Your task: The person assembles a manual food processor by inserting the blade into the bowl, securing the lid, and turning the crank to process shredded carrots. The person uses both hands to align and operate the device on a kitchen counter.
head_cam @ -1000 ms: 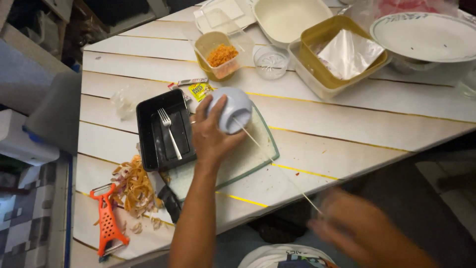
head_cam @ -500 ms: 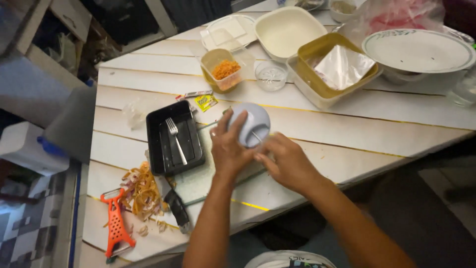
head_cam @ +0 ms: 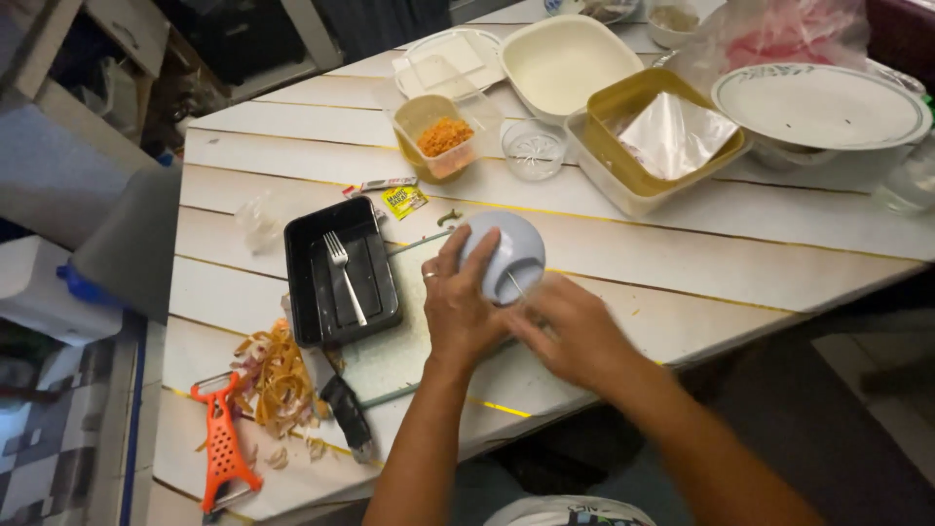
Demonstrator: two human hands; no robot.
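Gripping a pale round bowl turned bottom-up over the glass cutting board, the left hand curls around it while the right hand pinches a thin stick against it, a black tray holding a fork at nine o'clock on the worktop.

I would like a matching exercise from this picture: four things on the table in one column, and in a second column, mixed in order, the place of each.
Things:
1. fork
2. orange peeler
3. small white bowl
4. grated orange food

Places:
A. under the left hand, upside down on the cutting board
B. in the clear square tub
C. inside the black tray
D. at the near left corner of the table, beside the pile of peelings

Pairs: 1-C, 2-D, 3-A, 4-B
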